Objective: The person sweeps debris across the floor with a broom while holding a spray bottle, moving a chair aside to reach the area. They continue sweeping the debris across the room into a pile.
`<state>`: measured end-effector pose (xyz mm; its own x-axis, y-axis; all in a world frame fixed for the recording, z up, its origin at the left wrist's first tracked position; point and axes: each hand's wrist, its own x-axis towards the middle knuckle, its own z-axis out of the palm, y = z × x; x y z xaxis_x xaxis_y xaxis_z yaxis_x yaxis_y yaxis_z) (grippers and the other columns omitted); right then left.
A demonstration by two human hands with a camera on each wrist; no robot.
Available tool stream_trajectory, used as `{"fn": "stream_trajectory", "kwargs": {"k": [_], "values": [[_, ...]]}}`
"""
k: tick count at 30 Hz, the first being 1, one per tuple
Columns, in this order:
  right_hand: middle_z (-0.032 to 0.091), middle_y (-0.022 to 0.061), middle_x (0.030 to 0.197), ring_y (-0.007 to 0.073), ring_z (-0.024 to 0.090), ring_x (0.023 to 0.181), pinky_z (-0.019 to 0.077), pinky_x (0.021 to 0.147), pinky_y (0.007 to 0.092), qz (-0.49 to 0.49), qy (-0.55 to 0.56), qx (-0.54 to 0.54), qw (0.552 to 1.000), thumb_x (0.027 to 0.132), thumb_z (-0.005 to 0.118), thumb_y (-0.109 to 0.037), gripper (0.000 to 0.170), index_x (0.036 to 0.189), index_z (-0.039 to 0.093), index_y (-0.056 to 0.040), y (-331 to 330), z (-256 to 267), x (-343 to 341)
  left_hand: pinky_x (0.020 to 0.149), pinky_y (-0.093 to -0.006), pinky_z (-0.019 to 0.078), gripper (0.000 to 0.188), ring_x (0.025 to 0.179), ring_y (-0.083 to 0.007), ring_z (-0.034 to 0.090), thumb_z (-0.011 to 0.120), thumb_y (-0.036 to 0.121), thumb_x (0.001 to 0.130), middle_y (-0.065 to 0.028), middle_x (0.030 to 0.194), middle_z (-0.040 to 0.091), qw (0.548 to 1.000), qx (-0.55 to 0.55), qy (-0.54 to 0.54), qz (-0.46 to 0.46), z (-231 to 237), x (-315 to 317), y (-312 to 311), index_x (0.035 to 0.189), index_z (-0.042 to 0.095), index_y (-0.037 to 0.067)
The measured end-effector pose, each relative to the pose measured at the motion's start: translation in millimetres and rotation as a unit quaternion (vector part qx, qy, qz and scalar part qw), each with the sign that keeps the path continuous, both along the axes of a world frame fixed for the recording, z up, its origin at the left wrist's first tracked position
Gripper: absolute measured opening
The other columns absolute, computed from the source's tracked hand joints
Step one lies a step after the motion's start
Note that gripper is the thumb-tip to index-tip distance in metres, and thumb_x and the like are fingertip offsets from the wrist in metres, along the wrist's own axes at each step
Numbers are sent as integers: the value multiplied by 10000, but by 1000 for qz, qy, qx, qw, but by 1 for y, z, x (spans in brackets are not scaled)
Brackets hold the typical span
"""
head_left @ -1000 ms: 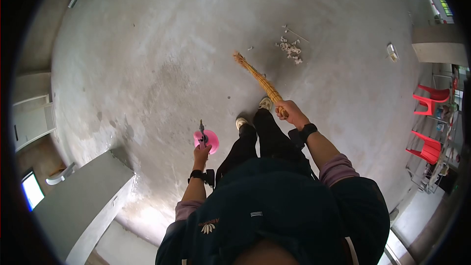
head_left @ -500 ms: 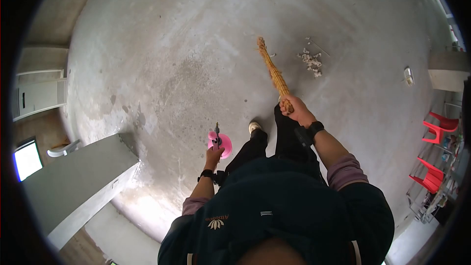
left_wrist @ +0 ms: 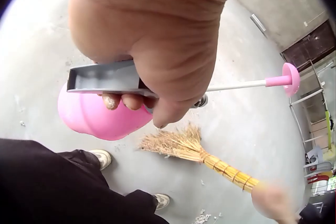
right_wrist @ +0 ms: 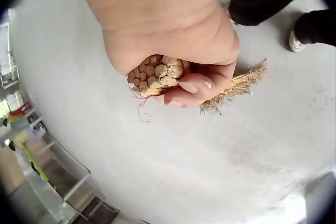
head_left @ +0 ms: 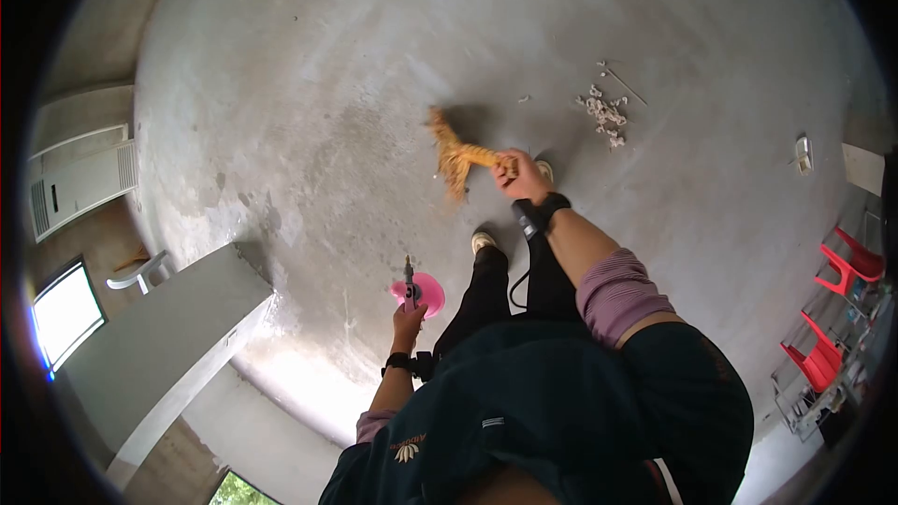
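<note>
My left hand point(head_left: 409, 323) holds a pink pump spray bottle point(head_left: 432, 294) by its grey handle point(left_wrist: 102, 78). A brass-coloured nozzle points forward, and a pink knob point(left_wrist: 290, 80) on a white rod sticks out in the left wrist view. My right hand point(head_left: 524, 178) grips a straw hand broom point(head_left: 456, 157) near the butt of its bound yellow handle. The cut stalk ends point(right_wrist: 153, 75) show beyond the fist in the right wrist view. The broom's bristles point(left_wrist: 176, 143) fan out close over the grey floor, left of my feet.
Pale scraps point(head_left: 604, 114) and a thin stick lie on the floor point(head_left: 524, 9) ahead to the right. Farther right are a dustpan-like white object point(head_left: 803, 156) and red chairs point(head_left: 823, 355) by a metal rack. A low grey wall point(head_left: 187, 327) stands at left.
My right hand has moved left across my body, and the broom has swung from pointing forward to pointing left, its bristles turned broadside. The left hand keeps hold of the spray bottle.
</note>
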<state>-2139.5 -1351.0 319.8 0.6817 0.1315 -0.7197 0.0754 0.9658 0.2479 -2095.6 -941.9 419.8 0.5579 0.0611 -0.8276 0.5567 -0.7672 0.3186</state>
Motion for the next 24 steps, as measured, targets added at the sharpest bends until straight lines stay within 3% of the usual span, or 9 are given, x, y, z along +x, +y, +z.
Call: {"fn": "stream_trajectory", "kwargs": {"k": [3, 5, 10, 14, 18, 21, 22, 24], "values": [[476, 28, 664, 100, 472, 535, 367, 436, 196, -92, -21, 5, 996, 799, 514, -179, 120, 807, 465, -70, -66, -22, -61, 423, -253, 373, 243, 470, -98, 478, 689, 234, 657, -18, 582, 527, 1000, -3, 8, -26, -5, -2, -28, 735, 558, 45], [464, 22, 669, 99, 459, 524, 357, 417, 197, -101, 10, 28, 994, 796, 523, -188, 154, 835, 452, -57, -121, -15, -101, 433, -251, 377, 245, 479, -96, 482, 688, 242, 662, -11, 580, 526, 999, -9, 8, -42, -5, 0, -51, 739, 562, 46], [489, 35, 679, 100, 460, 523, 351, 428, 203, -86, 112, -169, 975, 789, 531, -196, 154, 842, 447, -78, -218, 16, -166, 456, -243, 384, 222, 506, -86, 491, 677, 227, 677, -4, 583, 530, 996, -46, 2, -83, -8, 2, -118, 746, 569, 45], [492, 32, 668, 112, 466, 523, 360, 441, 225, -58, 166, -251, 952, 792, 530, -194, 142, 816, 446, -82, -228, 36, -171, 464, -230, 388, 171, 523, -86, 496, 670, 165, 705, -9, 622, 538, 993, -64, 20, -99, -15, 14, -152, 796, 575, 56], [492, 27, 645, 121, 471, 520, 359, 440, 240, -158, 117, -225, 954, 773, 541, -181, 136, 771, 447, -83, -220, 63, -193, 462, -228, 392, 165, 529, -87, 500, 675, 154, 706, -4, 620, 535, 990, -107, 20, -92, -17, 24, -186, 792, 570, 61], [497, 27, 653, 117, 466, 508, 358, 436, 237, -5, 161, -282, 946, 775, 550, -196, 160, 800, 470, -59, -207, 72, -209, 458, -238, 385, 162, 513, -80, 484, 672, 172, 699, -4, 600, 529, 988, -86, 8, -125, -15, 37, -204, 761, 571, 61], [497, 27, 653, 117, 466, 508, 358, 436, 237, -13, 165, -286, 944, 775, 550, -196, 160, 800, 470, -59, -205, 74, -213, 456, -242, 381, 163, 505, -77, 476, 670, 180, 696, -3, 590, 526, 988, -74, 0, -137, -15, 42, -211, 746, 571, 61], [496, 28, 641, 118, 461, 492, 351, 422, 238, -175, 31, -162, 971, 761, 567, -192, 175, 813, 477, -51, -198, 77, -222, 479, -242, 387, 171, 536, -78, 481, 669, 172, 700, 4, 624, 533, 983, -79, -6, -163, -19, 50, -210, 788, 582, 54]]}}
